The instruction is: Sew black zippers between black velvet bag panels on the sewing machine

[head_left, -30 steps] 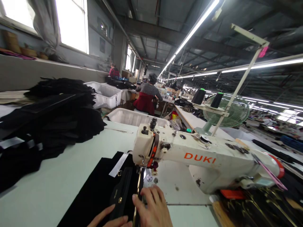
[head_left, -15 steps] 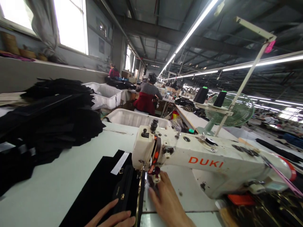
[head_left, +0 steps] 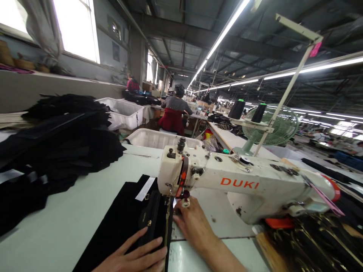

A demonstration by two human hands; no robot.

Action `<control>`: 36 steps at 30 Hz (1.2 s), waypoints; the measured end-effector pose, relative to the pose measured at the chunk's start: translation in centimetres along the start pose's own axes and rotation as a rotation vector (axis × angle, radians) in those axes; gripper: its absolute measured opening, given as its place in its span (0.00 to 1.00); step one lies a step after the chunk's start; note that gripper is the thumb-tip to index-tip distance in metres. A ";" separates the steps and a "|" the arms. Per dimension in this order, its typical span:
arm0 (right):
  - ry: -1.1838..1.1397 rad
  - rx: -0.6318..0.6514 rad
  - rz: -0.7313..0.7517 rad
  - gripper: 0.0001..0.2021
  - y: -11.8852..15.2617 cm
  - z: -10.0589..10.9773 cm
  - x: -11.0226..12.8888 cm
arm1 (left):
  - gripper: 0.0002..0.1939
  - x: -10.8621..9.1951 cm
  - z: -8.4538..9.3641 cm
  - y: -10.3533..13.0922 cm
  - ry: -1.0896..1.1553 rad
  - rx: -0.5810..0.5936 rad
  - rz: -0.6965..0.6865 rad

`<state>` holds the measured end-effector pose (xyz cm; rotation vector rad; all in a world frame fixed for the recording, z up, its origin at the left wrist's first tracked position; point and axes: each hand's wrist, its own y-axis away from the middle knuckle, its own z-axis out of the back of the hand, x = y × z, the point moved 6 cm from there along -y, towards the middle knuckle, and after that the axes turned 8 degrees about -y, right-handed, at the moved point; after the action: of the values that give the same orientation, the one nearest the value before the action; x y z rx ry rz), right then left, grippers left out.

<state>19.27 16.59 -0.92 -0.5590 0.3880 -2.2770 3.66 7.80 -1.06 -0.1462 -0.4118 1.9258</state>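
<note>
A black fabric panel (head_left: 113,223) with a white strip (head_left: 145,189), a zipper pocket and a gold-toned zipper (head_left: 167,223) lies under the head of a white DUKI sewing machine (head_left: 210,181). My left hand (head_left: 137,253) rests on the panel with its fingers spread, next to the zipper pull. Close to the presser foot, on the panel's right edge, is my right hand (head_left: 195,223). Its fingers are curled in and the tips are partly hidden by the machine head, so what they pinch cannot be made out.
Black fabric pieces (head_left: 59,151) are heaped on the left of the table. White plastic bins (head_left: 167,138) stand behind the machine. Thread cones (head_left: 236,109) and a green fan (head_left: 270,126) are at right. Zippered pieces (head_left: 312,241) lie at lower right. A person (head_left: 176,109) sits farther ahead.
The view has shifted slightly. My left hand has come further into view, moving up along the panel. My right hand stays by the presser foot, with more forearm showing.
</note>
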 end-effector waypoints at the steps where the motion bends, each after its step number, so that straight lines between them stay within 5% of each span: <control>1: 0.008 0.004 0.010 0.12 -0.1 0.0 0.1 | 0.28 0.0 0.2 -0.2 -0.003 -0.003 -0.003; 6: 0.053 0.046 0.049 0.16 0.2 -1.4 0.8 | 0.28 -0.1 -0.1 -0.5 0.023 0.046 0.010; 13: 0.130 0.033 -0.147 0.14 0.1 -2.5 0.7 | 0.28 0.1 -0.9 0.0 0.097 0.169 -0.006; 19: 0.141 -0.004 -0.283 0.05 -1.2 -1.6 -0.5 | 0.20 -0.1 -0.5 0.0 0.112 -0.095 0.112; 24: 0.157 -0.049 -0.355 0.06 -1.7 -1.9 -1.1 | 0.15 -0.1 -1.4 0.0 0.133 -0.109 0.186; 28: 0.149 -0.067 -0.348 0.08 -1.9 -2.0 -0.8 | 0.22 -0.6 -0.3 0.1 0.154 -0.036 0.200; 32: 0.135 -0.089 -0.323 0.07 -1.5 -2.0 -0.7 | 0.39 -1.1 1.1 0.5 0.192 0.118 0.297; 36: 0.119 -0.106 -0.334 0.07 -1.3 -2.4 -0.7 | 0.34 -1.5 2.6 -0.2 0.165 0.186 0.308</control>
<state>17.73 18.23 -2.65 -0.5782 0.5074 -2.6315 3.66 5.91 1.30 -0.2565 -0.1019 2.2237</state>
